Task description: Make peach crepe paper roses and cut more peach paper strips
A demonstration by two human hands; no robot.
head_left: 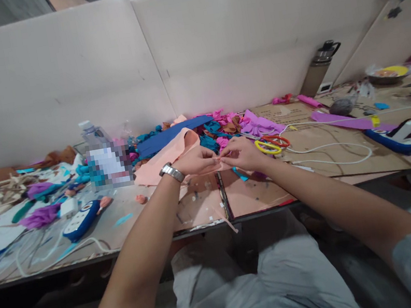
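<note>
My left hand, with a metal watch on its wrist, is closed in a pinch over the middle of the table. My right hand pinches close beside it, the fingertips almost meeting. Between them is a piece of thin peach fabric, mostly hidden by the fingers. A larger folded peach cloth lies just behind my left hand, on a dark blue cloth strip. To the right of my right hand rest scissors with yellow handles and orange-red handles.
Heaped pink, teal and purple cloth scraps lie behind the hands. A plastic bottle stands left, near a blue power strip. White cables and another blue power strip are on the right. A flask stands by the white partition.
</note>
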